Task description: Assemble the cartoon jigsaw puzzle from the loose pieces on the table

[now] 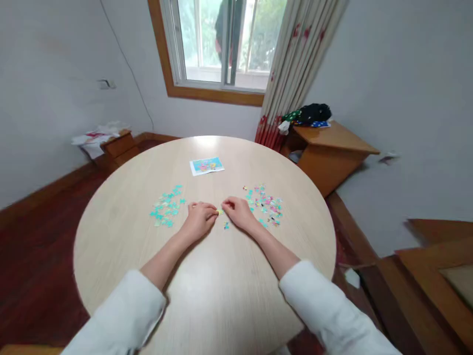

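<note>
Both hands meet over the middle of the round table (221, 291). The fingers of my left hand (200, 218) are pinched at the edge of a small yellow jigsaw piece (220, 212). Just across from it, my right hand (238, 211) is closed, thumb and fingertips together; anything between them is too small to make out. A small dark and blue jigsaw piece (226, 226) lies below the gap between the hands. Loose turquoise jigsaw pieces (168, 207) spread left of my left hand. Mixed pink, turquoise and yellow jigsaw pieces (271, 204) lie scattered beyond my right hand.
A picture card (207, 166) with pink and yellow figures on blue lies farther back on the tabletop. Behind the table are a window (225, 44), a curtain (295, 54) and a wooden cabinet (328, 143) with cloth on top. A low stand (120, 145) is at the left.
</note>
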Motion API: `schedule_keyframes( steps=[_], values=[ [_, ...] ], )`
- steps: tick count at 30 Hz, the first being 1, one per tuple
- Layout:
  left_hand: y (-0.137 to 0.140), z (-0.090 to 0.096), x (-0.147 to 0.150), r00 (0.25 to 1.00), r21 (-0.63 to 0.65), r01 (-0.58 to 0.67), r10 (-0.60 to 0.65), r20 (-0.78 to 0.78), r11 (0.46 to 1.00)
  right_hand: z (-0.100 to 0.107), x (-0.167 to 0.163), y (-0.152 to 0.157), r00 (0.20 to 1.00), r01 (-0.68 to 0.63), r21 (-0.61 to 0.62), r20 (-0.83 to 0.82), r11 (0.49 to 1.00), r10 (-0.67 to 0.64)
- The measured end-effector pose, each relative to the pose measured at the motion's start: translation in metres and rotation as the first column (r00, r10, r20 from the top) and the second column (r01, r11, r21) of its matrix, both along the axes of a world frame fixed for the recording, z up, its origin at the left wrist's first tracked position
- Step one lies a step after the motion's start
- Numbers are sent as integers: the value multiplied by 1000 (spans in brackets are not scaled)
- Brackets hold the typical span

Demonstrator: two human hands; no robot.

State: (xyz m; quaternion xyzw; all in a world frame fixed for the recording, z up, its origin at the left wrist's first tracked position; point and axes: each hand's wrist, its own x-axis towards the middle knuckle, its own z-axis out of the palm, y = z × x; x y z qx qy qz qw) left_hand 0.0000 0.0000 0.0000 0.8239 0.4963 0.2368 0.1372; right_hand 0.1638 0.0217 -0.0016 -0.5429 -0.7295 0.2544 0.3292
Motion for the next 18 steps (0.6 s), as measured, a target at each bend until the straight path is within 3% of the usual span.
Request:
schedule_keyframes(
  steps=[3, 6, 9, 13, 18],
  values=[
    [1, 1, -1, 1000, -2, 4, -4, -1, 1000, 3, 17, 8, 990, 78, 94, 108, 993, -88],
    [1, 0, -1, 1000, 1, 5, -5, 1, 1000, 0, 30, 14, 932, 161, 211, 289, 964, -219],
    [0, 1, 0, 1000, 1, 3, -3, 4, 1000, -7, 38, 17, 851, 222, 210, 436, 952, -294],
    [0, 2, -1, 1000, 1, -3, 3, 2, 1000, -8, 40, 17, 824, 198, 178, 502, 964, -262],
    [2, -1, -3, 1000, 23, -17, 16, 20, 1000, -2, 39, 17, 896, 93, 195, 411, 976, -167]
  ],
)
